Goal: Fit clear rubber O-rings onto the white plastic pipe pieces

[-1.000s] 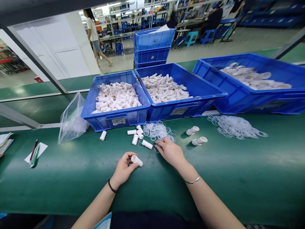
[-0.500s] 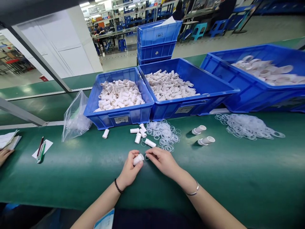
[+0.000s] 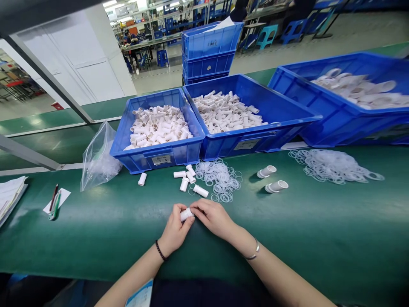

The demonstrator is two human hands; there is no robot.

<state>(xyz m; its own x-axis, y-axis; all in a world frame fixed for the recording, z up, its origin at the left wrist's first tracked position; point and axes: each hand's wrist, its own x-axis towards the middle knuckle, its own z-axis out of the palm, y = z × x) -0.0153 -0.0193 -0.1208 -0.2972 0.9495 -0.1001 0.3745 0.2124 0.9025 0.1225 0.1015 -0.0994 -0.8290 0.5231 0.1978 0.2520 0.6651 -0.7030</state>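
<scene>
While your left hand (image 3: 175, 228) grips a small white tube (image 3: 186, 214) at lower centre, your right hand (image 3: 213, 217) pinches its end, just below the loose clear rings (image 3: 220, 179) on the counter (image 3: 96, 230).

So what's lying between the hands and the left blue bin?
In the head view, loose white tubes lie on the green mat between the hands and the left blue bin.

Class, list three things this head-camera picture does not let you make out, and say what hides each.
1. Head view: whether a ring sits on the white tube; the left hand and right hand cover it.
2. Far-right blue bin: cut by the edge, contents blurred.
3. Bin label: too small.
</scene>
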